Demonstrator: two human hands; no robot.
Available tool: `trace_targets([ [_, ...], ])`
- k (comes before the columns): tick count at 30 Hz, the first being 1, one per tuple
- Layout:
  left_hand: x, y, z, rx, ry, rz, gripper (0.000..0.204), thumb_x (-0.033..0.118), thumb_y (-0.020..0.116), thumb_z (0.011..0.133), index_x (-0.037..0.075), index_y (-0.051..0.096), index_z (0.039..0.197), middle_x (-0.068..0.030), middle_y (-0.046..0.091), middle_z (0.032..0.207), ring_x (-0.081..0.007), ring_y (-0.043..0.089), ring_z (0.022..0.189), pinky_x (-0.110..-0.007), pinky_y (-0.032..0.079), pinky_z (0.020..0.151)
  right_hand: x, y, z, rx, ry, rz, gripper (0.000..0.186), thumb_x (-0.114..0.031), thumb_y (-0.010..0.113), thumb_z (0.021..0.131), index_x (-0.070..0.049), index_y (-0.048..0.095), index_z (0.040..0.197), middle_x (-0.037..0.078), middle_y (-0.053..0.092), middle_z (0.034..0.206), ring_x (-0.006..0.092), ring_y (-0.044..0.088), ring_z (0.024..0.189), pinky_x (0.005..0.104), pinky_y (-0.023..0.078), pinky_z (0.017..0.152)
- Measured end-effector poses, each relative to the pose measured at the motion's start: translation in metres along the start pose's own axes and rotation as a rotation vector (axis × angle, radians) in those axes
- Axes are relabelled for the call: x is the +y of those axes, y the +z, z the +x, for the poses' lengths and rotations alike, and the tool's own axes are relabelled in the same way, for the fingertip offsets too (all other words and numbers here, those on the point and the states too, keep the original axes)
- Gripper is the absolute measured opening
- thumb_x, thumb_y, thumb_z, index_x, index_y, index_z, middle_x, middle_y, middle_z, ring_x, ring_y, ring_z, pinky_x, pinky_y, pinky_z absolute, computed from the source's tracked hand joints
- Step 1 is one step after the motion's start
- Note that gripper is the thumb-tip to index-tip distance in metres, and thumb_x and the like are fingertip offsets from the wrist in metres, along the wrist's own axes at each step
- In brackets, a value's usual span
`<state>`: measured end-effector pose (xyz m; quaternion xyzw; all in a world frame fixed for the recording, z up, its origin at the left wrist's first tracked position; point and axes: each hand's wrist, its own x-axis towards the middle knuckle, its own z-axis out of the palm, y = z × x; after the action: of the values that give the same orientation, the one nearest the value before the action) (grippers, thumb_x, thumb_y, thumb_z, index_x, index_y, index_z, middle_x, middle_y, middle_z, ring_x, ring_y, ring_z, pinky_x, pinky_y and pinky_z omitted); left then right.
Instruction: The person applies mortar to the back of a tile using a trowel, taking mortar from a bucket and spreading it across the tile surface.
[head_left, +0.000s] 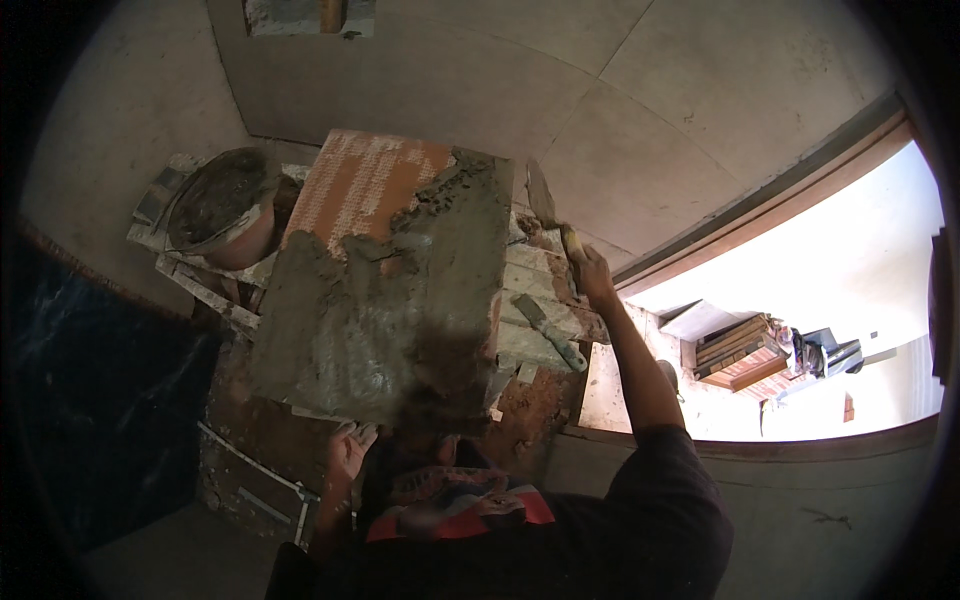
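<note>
A large orange-backed tile (375,165) lies face down in front of me, with wet grey mortar (380,310) spread over most of it. Bare ribbed backing shows at its far left part. My right hand (592,275) is wrapped round the handle of a trowel (541,195), whose blade points away just beyond the tile's right edge. At the tile's near left edge, my left hand (350,450) has its bent fingers against the rim. A putty knife (550,331) rests on the pale stacked pieces right of the tile.
A bucket (235,225) of mortar stands on a mortar-splashed support at the left. A dark glossy panel (105,390) fills the left side. Bright doorway to the right, with stacked wooden pieces (740,355) beyond it. Large tiles cover the wall (690,120) ahead.
</note>
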<state>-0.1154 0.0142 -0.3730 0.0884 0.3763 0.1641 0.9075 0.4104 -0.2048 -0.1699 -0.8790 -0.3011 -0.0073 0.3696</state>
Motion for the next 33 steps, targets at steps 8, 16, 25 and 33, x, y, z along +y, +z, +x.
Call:
trace_targets([
  [8,0.014,-0.015,-0.018,0.001,0.029,-0.001,0.034,0.012,0.061,0.084,0.002,0.054,0.116,-0.0161,0.059,0.117,-0.0324,0.054,0.115,-0.049,0.04,0.103,-0.067,0.011,0.093,-0.391,0.557,0.526,0.028,-0.027,0.048,0.098,-0.003,0.062,0.097,0.005,0.06,0.073,0.0139,0.051,0.047,0.0295,0.044,0.045],
  [16,0.02,-0.042,-0.021,-0.031,0.031,-0.03,0.033,0.016,0.058,0.087,0.003,0.056,0.117,-0.016,0.06,0.117,-0.0292,0.056,0.113,-0.046,0.042,0.101,-0.089,0.071,0.107,-0.483,0.489,0.499,0.033,-0.028,0.048,0.098,0.001,0.063,0.1,0.008,0.063,0.078,0.0169,0.058,0.06,0.0322,0.049,0.058],
  [25,0.052,-0.039,0.003,-0.067,0.003,-0.089,0.03,0.016,0.054,0.09,0.001,0.055,0.116,-0.0152,0.064,0.11,-0.0285,0.063,0.103,-0.042,0.051,0.09,-0.13,0.105,0.097,-0.584,0.267,-0.038,0.038,-0.033,0.05,0.096,0.002,0.064,0.097,0.008,0.062,0.075,0.014,0.058,0.058,0.0325,0.046,0.051],
  [33,0.088,-0.053,0.008,-0.191,0.084,0.07,0.028,0.016,0.054,0.092,0.0,0.055,0.115,-0.0154,0.064,0.11,-0.0291,0.063,0.1,-0.043,0.051,0.09,-0.17,0.048,0.067,-0.432,0.335,-0.225,0.038,-0.034,0.055,0.09,0.003,0.063,0.092,0.009,0.059,0.066,0.0158,0.055,0.048,0.0324,0.045,0.044],
])
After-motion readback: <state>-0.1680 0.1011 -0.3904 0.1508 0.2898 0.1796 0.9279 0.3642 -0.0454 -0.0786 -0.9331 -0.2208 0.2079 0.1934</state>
